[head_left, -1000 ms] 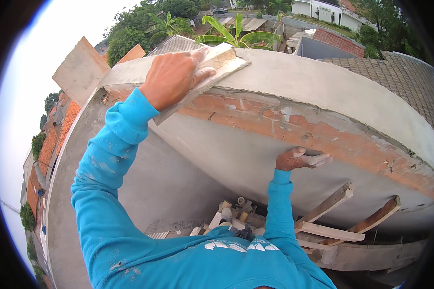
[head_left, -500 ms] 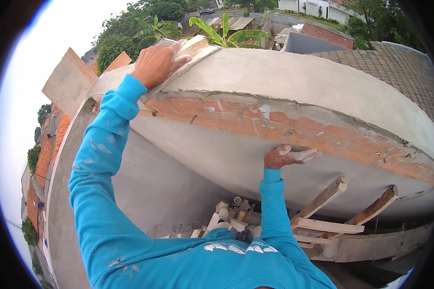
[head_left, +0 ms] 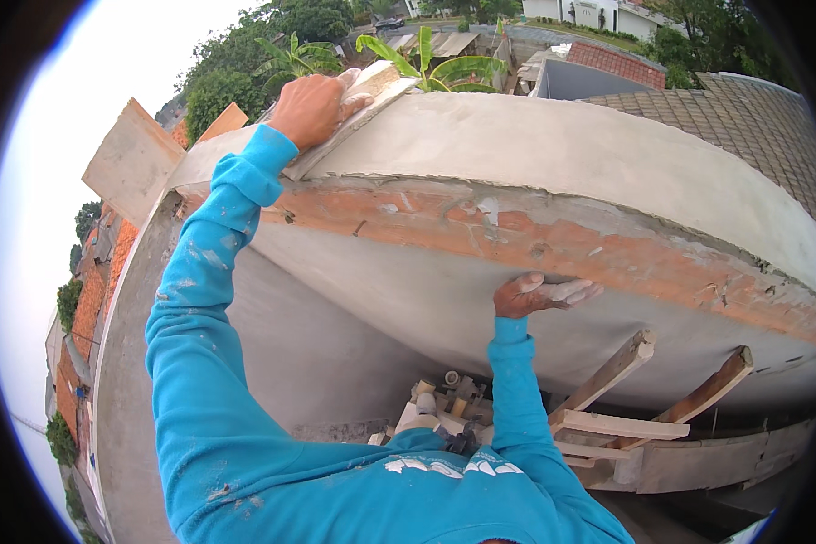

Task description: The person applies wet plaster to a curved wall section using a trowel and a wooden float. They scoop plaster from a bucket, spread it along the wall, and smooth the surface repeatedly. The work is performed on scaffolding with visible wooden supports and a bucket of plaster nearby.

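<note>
far left: orange tiled roofs [head_left: 86,304], then a flat, squared panel [head_left: 136,159] sticking up. left hand [head_left: 308,111] wrapped on the block grip of a flat float [head_left: 364,115], float laid on the left part of the curved wall's [head_left: 553,136] smooth grey plastered top; rough, chipped orange-and-grey band [head_left: 517,231] below its edge. low centre: jumbled short pale pipes [head_left: 453,399]. right hand [head_left: 544,295] palm up, fingers extended, nothing visible in it, just under the band; contact, can't tell. right: rough timber bars [head_left: 607,372], grey tiled roof [head_left: 730,131] beyond.
</note>
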Motion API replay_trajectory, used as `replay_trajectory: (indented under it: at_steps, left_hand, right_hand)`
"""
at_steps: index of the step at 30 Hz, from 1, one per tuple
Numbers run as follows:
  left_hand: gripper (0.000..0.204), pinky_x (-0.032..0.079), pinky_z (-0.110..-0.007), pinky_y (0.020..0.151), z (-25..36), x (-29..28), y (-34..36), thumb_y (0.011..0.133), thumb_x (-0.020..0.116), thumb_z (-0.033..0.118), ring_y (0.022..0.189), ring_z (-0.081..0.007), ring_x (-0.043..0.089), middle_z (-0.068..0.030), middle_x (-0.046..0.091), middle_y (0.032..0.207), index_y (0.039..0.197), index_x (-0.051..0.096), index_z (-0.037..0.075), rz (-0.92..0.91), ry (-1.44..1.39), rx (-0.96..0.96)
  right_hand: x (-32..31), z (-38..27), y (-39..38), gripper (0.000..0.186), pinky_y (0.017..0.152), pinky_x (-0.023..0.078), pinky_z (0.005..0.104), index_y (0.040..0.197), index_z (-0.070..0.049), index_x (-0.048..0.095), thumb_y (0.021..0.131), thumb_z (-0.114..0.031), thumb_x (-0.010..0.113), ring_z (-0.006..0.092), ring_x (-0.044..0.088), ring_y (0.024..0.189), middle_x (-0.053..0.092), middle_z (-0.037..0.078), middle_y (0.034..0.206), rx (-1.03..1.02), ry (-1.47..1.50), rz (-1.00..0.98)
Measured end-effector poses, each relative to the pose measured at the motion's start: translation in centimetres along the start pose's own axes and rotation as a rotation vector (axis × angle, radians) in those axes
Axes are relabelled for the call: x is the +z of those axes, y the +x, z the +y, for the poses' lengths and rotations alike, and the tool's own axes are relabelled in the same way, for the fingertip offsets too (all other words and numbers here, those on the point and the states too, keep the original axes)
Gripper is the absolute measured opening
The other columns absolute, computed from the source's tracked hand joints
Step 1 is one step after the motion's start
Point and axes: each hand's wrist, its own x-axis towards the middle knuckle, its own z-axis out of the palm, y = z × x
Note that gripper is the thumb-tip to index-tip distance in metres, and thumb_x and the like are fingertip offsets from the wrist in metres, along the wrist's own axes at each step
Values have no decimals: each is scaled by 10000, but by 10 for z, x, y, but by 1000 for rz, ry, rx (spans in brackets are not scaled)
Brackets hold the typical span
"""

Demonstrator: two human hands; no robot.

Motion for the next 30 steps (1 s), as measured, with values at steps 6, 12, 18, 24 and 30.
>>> replay_trajectory:
  at_steps: [6,12,18,24,30]
  left_hand:
    - [586,538,-465,713,85,-60,-26,967,564,432,757,-381,668,-214,700,889,1432,491,84,328,-221,388]
    - [579,530,-473,710,14,-7,-9,969,562,427,758,-381,667,-211,702,886,1430,491,82,60,-113,24]
    - [593,525,-457,662,147,-70,38,968,529,502,724,-375,652,-211,669,813,1362,560,59,266,-227,402]
    - [568,536,-441,702,73,-54,-25,968,583,368,782,-364,675,-201,703,973,1441,477,74,185,-292,293]
    - [545,522,-467,677,122,-41,57,997,517,430,735,-362,661,-212,679,817,1390,523,52,141,-145,292]
  right_hand:
    - [7,16,13,708,1154,125,633,1515,105,91,1021,-340,333,514,96,1447,74,325,1567,-4,-58,38]
    - [-1,11,2,717,1172,99,602,1513,108,73,1014,-321,357,481,51,1467,38,327,1572,3,-39,-23]
    - [-3,4,5,715,1146,141,648,1520,93,82,1016,-340,344,516,75,1449,58,308,1568,-50,-36,-15]
    - [4,29,14,695,1164,125,628,1533,68,77,1027,-326,346,487,67,1466,41,284,1580,-73,-65,20]
    - [-1,5,-2,709,1136,143,647,1534,59,98,1001,-329,359,521,88,1446,81,291,1582,-32,-11,0]
